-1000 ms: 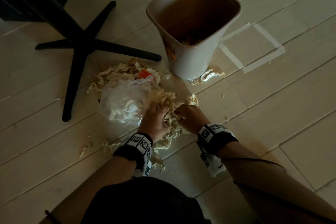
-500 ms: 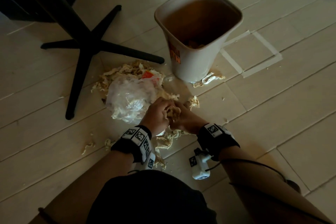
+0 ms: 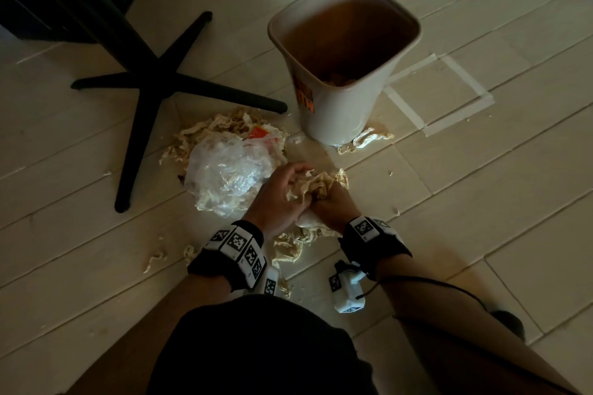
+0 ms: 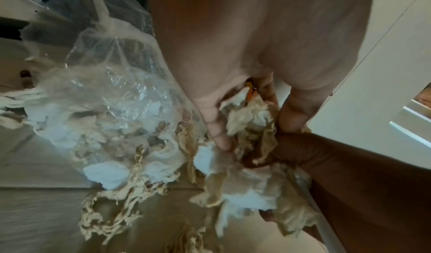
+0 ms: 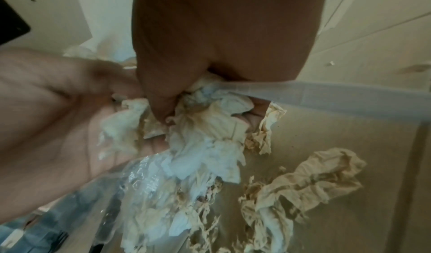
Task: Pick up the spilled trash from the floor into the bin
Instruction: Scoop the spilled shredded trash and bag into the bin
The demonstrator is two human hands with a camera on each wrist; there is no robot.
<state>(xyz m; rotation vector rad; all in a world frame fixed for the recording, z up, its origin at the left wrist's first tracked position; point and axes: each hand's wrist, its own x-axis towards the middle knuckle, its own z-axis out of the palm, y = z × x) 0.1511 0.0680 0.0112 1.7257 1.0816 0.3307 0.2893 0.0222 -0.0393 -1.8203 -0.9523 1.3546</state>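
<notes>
Loose scraps nearest the person: torn beige paper scraps (image 3: 290,248) lie on the pale plank floor (image 3: 449,202) just below the wrists, with smaller crumbs (image 3: 155,261) further to the left; none of this is gathered yet.

Left hand: the left hand (image 3: 277,199) has its fingers curled round one side of a crumpled beige-and-white paper wad (image 3: 313,189); the left wrist view shows the thumb pressing into it.

Right hand: the right hand (image 3: 330,205) is curled round the other side of the same wad, touching the left hand.

Change: a second ago both hands were spread low in the pile, raking. Half a second ago they had closed together. Now the wad sits bunched between them and looks raised a little off the floor.

Meaning: the gathering step for this handful seems done; the carry to the bin comes next. Strands hang under the wad, so some may drop on the way.

Remaining pile: a crinkled clear plastic bag (image 3: 224,176) lies just left of the hands on more shredded paper, with an orange-red wrapper (image 3: 258,131) beyond it.

Bin: the tall beige plastic bin (image 3: 337,115) stands upright beyond the pile with a little trash at its bottom; one crumpled scrap (image 3: 369,138) lies at its base.

Progress: early; most trash is on the floor.
</notes>
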